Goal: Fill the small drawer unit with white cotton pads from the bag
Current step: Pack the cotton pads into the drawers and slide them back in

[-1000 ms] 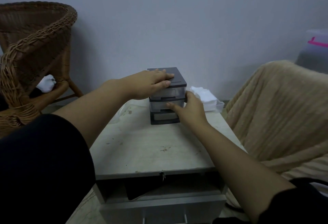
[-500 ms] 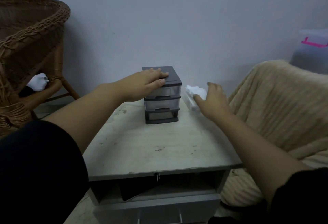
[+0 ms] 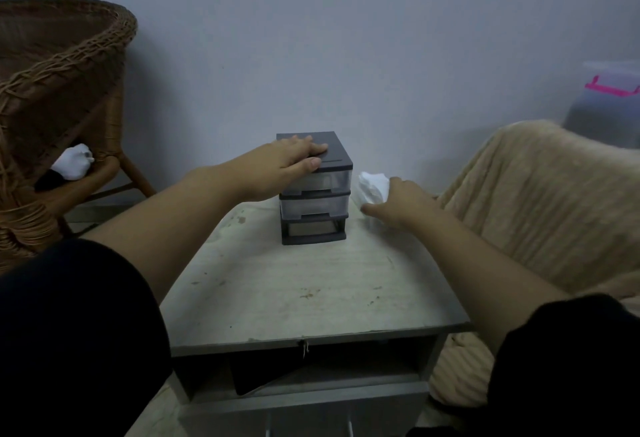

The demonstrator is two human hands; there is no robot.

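Head view: one small drawer unit (image 3: 313,208), three drawers stacked, stands on the surface (image 3: 294,291); the left hand (image 3: 291,162) lies flat on its top, fingers (image 3: 311,149) straight and released; just right of the unit sits one bag (image 3: 374,185) of white cotton pads, with the right hand (image 3: 401,202) on it; whether those fingers grasp the bag cannot be told; one wicker chair (image 3: 62,65) stands left of the unit, one beige blanket (image 3: 540,201) right.

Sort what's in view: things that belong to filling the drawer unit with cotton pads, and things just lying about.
For the job: drawer unit; bag of white cotton pads; left hand, resting on the unit's top; right hand, at the bag.
Lying about: wicker chair; white bundle on its seat; beige blanket; clear box with pink latch.
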